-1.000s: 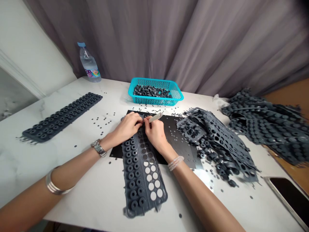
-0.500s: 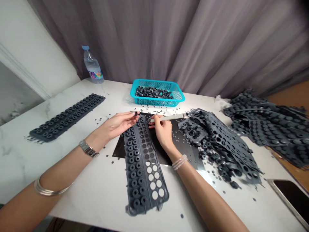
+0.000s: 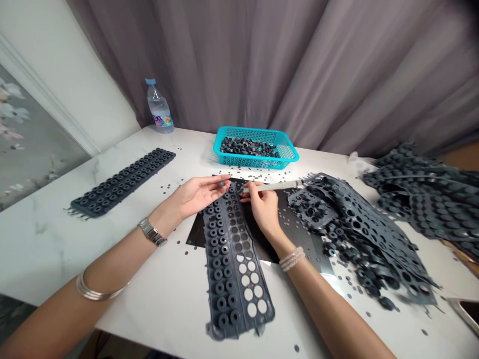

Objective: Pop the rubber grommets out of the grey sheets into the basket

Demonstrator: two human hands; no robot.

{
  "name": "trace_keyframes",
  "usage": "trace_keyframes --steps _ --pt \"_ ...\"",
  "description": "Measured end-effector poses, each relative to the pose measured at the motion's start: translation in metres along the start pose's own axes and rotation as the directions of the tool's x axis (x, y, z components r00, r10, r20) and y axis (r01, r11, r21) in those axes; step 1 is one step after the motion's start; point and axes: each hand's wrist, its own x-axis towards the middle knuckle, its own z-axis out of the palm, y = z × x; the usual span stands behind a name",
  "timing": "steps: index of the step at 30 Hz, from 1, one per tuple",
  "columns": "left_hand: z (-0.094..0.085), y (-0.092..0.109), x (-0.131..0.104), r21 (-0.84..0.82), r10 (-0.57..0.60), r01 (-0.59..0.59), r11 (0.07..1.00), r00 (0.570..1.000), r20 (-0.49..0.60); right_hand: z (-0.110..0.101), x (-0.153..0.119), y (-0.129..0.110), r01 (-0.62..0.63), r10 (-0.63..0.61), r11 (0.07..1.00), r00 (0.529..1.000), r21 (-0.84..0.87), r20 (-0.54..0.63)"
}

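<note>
A dark grey rubber sheet (image 3: 220, 259) lies lengthwise in front of me. Its left half carries rows of raised rings, and its right half has rows of round holes. My left hand (image 3: 202, 194) is over the sheet's far end, fingers stretched out and slightly apart. A small grey spot shows among its fingertips; I cannot tell what it is. My right hand (image 3: 264, 204) grips a slim white pen-like tool (image 3: 280, 186), whose near end is by the sheet's far right edge. Under the sheet's far part is a black mat (image 3: 194, 232).
A turquoise basket (image 3: 294, 155) with black rings stands at the back. Another ringed sheet (image 3: 123, 182) lies left, near a water bottle (image 3: 160, 109). Holed sheets (image 3: 359, 219), loose rings (image 3: 368, 279) and a sheet pile (image 3: 434, 194) occupy the right. A phone (image 3: 466, 311) lies near the right edge.
The view has shifted, so everything appears farther right. The black ring seen at my left fingertips earlier no longer shows there. My right hand keeps its grip on the white tool.
</note>
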Motion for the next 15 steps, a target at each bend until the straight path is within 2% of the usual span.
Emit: trace_keyframes --steps 2,3,4,5,7,8,9,10,12,15 --pt "-0.001 0.000 0.001 0.156 0.069 -0.065 0.986 0.997 -0.023 0.001 0.002 -0.001 0.002 -0.002 0.999 1.000 0.037 0.013" --pt "-0.001 -0.001 0.001 0.298 0.134 -0.117 0.947 0.990 -0.039 0.001 0.003 -0.002 0.006 -0.007 0.999 0.999 0.053 0.032" --pt "0.000 -0.002 0.001 0.476 0.221 -0.173 0.862 0.974 -0.046 0.002 0.003 -0.002 0.013 -0.016 0.998 0.998 0.059 0.059" --pt "0.001 -0.004 0.001 0.661 0.314 -0.219 0.718 0.949 -0.027 0.003 0.004 -0.002 0.023 -0.027 0.998 0.996 0.053 0.088" --pt "0.004 -0.008 0.000 0.908 0.447 -0.253 0.333 0.890 0.084 0.004 0.003 -0.003 0.048 -0.049 0.999 0.989 0.012 0.142" --pt "0.006 -0.010 -0.001 0.954 0.465 -0.254 0.163 0.872 0.152 0.004 0.003 -0.003 0.065 -0.061 0.998 0.985 -0.020 0.163" --pt "0.008 -0.013 -0.001 0.966 0.457 -0.256 0.038 0.864 0.211 0.005 0.002 -0.003 0.086 -0.075 0.995 0.980 -0.054 0.182" --pt "0.009 -0.016 0.000 0.963 0.430 -0.267 -0.043 0.865 0.259 0.005 0.002 -0.004 0.111 -0.092 0.990 0.976 -0.090 0.198" --pt "0.010 -0.020 0.001 0.948 0.378 -0.296 -0.121 0.869 0.320 0.005 0.001 -0.005 0.169 -0.131 0.972 0.966 -0.162 0.222" --pt "0.008 -0.025 0.003 0.939 0.350 -0.305 -0.159 0.872 0.342 0.005 0.000 -0.009 0.248 -0.187 0.938 0.950 -0.240 0.251"
